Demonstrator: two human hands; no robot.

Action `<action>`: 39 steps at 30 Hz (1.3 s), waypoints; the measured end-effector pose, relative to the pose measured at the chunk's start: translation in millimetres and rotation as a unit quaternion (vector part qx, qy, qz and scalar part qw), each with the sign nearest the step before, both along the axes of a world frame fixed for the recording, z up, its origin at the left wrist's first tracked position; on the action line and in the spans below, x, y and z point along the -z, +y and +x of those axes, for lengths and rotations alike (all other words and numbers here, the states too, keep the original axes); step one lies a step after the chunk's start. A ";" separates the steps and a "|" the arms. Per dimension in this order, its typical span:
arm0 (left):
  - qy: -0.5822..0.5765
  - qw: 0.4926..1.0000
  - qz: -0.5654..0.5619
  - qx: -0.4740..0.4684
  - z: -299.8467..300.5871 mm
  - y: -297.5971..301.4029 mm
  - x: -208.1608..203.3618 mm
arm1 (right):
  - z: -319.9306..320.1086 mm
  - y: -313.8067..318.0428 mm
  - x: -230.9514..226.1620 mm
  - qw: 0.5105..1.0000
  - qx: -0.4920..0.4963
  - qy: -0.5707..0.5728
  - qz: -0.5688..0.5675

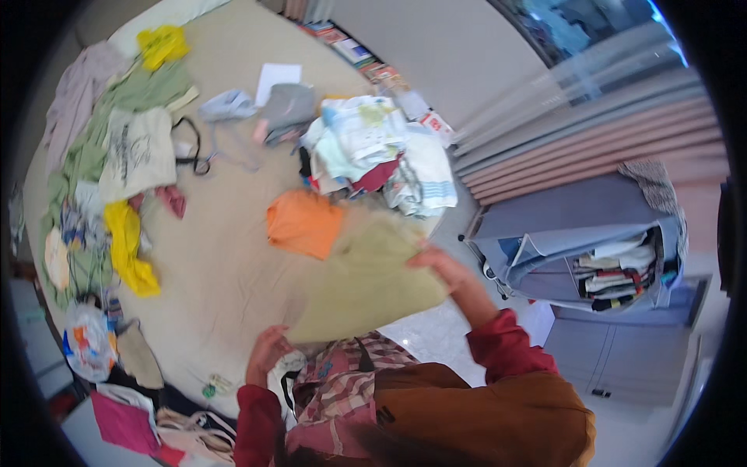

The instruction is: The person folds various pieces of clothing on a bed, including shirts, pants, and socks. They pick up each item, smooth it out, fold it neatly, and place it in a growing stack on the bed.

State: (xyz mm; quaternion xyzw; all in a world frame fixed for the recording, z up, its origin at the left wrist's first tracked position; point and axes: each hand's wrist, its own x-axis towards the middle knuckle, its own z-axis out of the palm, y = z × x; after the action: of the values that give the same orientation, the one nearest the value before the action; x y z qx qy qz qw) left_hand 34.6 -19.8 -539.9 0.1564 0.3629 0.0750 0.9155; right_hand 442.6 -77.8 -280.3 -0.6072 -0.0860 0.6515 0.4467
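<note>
A pale olive-green cloth [362, 284] is stretched between my two hands above the near edge of the bed. My left hand [268, 348] grips its lower left corner, fingers closed. At the cloth's right side, my right hand [440, 265] pinches the edge. The far part of the cloth is blurred by motion, so its exact kind is unclear. Just beyond it lies a folded orange cloth [305, 223] on the beige bed sheet [226, 265]. Behind that rises a pile of folded clothes [362, 140] in white, mint and dark red.
Along the bed's left side lie a green garment [85, 163], a cream tote bag [140, 152] and a yellow cloth [128, 249]. A clear plastic bag [89, 342] sits at the near left. To the right stands a grey fabric wardrobe [576, 226] with clothes inside, below pink-grey curtains [591, 148].
</note>
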 end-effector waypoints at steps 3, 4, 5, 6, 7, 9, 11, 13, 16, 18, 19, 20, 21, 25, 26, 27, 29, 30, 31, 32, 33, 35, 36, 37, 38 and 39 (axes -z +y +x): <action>0.039 0.999 -0.013 0.021 52.4 -17.7 -6.4 | 76.4 -14.1 -86.8 0.974 0.157 -0.129 0.101; 0.050 0.999 -0.005 0.020 60.1 -18.7 -10.2 | 77.4 4.1 -119.5 0.959 0.190 -0.168 0.130; 0.055 0.998 0.007 0.024 69.2 -20.4 -11.7 | 92.0 13.5 -139.0 0.943 0.205 -0.214 0.150; 0.060 0.998 0.017 0.030 75.1 -20.5 -12.6 | 112.1 20.3 -153.8 0.925 0.222 -0.260 0.167; 0.076 0.996 0.032 0.044 77.0 -17.9 -14.7 | 131.5 30.8 -165.2 0.907 0.227 -0.297 0.195; 0.114 0.989 0.065 0.065 75.9 -11.5 -19.0 | 178.5 54.7 -180.6 0.881 0.242 -0.322 0.250; 0.137 0.986 0.085 0.038 61.5 -3.7 -14.0 | 236.2 70.4 -197.1 0.856 0.269 -0.341 0.281; 0.158 0.983 0.089 -0.012 39.4 3.7 -10.1 | 281.6 84.2 -200.4 0.835 0.298 -0.347 0.306; 0.188 0.974 0.065 -0.105 9.2 10.7 -11.0 | 311.3 91.6 -168.7 0.808 0.335 -0.331 0.353; 0.196 0.966 0.047 -0.160 -8.5 6.6 -9.2 | 310.0 84.1 -114.4 0.788 0.364 -0.346 0.356; 0.198 0.961 0.038 -0.190 -13.3 3.8 -8.7 | 310.1 74.9 -75.5 0.800 0.370 -0.333 0.336; 0.203 0.958 0.027 -0.198 -13.5 -0.6 -6.8 | 311.0 62.6 -31.5 0.798 0.400 -0.342 0.294; 0.210 0.955 0.016 -0.210 -15.4 -6.4 -5.4 | 307.8 49.1 21.6 0.808 0.403 -0.330 0.275; 0.239 0.951 0.010 -0.195 -38.5 -24.0 -10.6 | 221.9 -23.9 200.1 0.546 -0.098 -0.821 0.136; 0.205 0.964 0.050 -0.159 -38.8 -25.1 -1.9 | 210.5 -55.1 230.0 0.670 -0.041 -0.731 0.124; 0.204 0.965 0.038 -0.161 -49.4 -21.2 -6.6 | 179.8 -46.9 243.5 0.912 0.096 -0.344 0.201; 0.188 0.971 0.017 -0.144 -70.1 -4.7 -5.3 | 161.0 -60.8 272.5 0.910 0.373 0.107 0.148; 0.212 0.965 0.024 -0.150 -67.1 10.6 -1.7 | 178.1 -86.8 300.8 0.904 0.248 0.135 0.322; 0.264 0.951 0.037 -0.158 -83.4 24.8 -11.7 | 119.6 -62.4 294.1 0.867 0.488 0.052 0.088; 0.279 0.942 0.065 -0.173 -94.2 45.8 -4.8 | 110.7 -75.6 308.6 0.881 0.460 0.075 0.086; 0.294 0.933 0.090 -0.188 -109.1 63.7 9.3 | 92.4 -80.1 324.4 0.932 0.361 0.027 0.036; 0.378 0.889 0.161 -0.203 -127.4 106.1 32.2 | 39.8 -74.6 335.1 0.986 0.165 0.009 -0.013; 0.443 0.847 0.211 -0.202 -144.8 132.5 43.2 | -15.2 -52.1 308.0 0.995 0.090 -0.028 -0.038; 0.528 0.766 0.305 -0.204 -176.4 153.3 63.1 | -56.4 -38.0 301.4 0.995 0.052 -0.004 -0.089; 0.610 0.656 0.398 -0.197 -207.5 178.6 65.0 | -96.1 -27.6 303.6 0.995 -0.056 -0.011 -0.087; 0.645 0.600 0.436 -0.182 -191.0 217.7 56.3 | -113.4 -16.1 286.4 0.988 -0.132 -0.009 -0.084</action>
State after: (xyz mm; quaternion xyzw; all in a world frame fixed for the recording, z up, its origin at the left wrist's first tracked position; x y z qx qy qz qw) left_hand -156.4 197.9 -596.2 0.4756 0.8042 0.2695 0.2332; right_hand 329.2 -93.9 -566.7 -0.6314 -0.1147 0.7044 0.3033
